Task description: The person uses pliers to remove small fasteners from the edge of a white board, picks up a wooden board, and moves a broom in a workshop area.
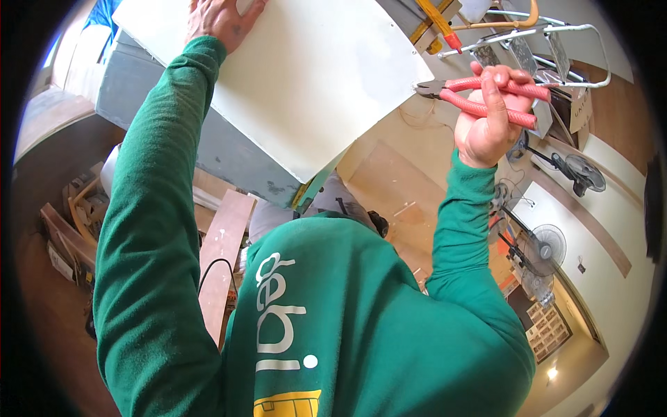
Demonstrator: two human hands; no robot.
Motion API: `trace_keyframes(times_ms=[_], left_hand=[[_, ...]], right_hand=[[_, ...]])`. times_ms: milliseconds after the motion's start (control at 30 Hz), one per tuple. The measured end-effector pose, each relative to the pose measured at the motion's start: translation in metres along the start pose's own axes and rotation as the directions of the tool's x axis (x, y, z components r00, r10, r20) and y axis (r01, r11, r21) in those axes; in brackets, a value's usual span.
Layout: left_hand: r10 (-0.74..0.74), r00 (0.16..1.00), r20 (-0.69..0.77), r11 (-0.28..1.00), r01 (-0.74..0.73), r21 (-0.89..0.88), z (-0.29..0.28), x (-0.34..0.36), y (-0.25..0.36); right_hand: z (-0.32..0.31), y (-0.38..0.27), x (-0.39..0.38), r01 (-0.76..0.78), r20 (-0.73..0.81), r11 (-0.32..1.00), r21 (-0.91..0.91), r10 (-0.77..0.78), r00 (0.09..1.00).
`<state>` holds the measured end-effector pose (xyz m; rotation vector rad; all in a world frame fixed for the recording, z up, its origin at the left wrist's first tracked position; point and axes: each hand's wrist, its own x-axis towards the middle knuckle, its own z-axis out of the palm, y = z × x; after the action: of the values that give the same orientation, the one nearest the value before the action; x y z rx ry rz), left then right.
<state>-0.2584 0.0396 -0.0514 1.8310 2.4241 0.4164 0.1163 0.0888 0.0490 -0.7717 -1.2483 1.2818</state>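
A large white panel (313,76) covers the top of a grey box-like piece (243,149) in front of me. My left hand (219,24) lies on the panel near its far left part, palm down with fingers apart; some fingertips run out of the picture. Around cutting pliers (467,105) with pink-red handles, my right hand (490,115) is closed. Their dark jaws point left and sit at the panel's right corner; whether they bite on anything is too small to tell. Small dots, perhaps fastener heads, line the panel's edge.
A white-framed stepladder (590,85) stands at the far right, beside a yellow bar with a red end (441,21). Lower right are a white fan (549,243) and a dark fan (583,172). A wooden plank (226,236) lies left of my body, with a black cable (217,262) across it.
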Motion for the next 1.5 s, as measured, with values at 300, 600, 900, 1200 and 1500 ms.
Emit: trace_keyframes(times_ms=[300, 600, 900, 1200, 1500], left_hand=[[0.008, 1.0, 0.005, 1.0, -0.008, -0.006, -0.001, 0.0, 0.001], [0.017, 1.0, -0.022, 1.0, -0.017, 0.026, -0.002, -0.001, 0.002], [0.028, 0.999, -0.026, 0.999, -0.028, 0.018, 0.001, 0.0, 0.005], [0.039, 0.999, -0.015, 0.999, -0.038, 0.03, -0.002, 0.0, 0.008], [0.064, 0.997, -0.048, 0.998, -0.063, 0.03, 0.008, 0.002, 0.006]], right_hand=[[-0.004, 0.003, -0.014, 0.043, 0.308, 0.988, -0.15, 0.005, 0.951], [-0.019, 0.005, -0.003, 0.001, 0.085, 0.998, 0.07, -0.007, 0.996], [0.009, -0.001, -0.019, 0.084, 0.03, 0.985, -0.148, -0.081, 0.996], [-0.001, 0.003, -0.007, 0.044, 0.147, 0.998, -0.05, -0.036, 0.989], [0.006, 0.007, -0.027, 0.127, -0.193, 0.992, -0.023, -0.129, 0.973]])
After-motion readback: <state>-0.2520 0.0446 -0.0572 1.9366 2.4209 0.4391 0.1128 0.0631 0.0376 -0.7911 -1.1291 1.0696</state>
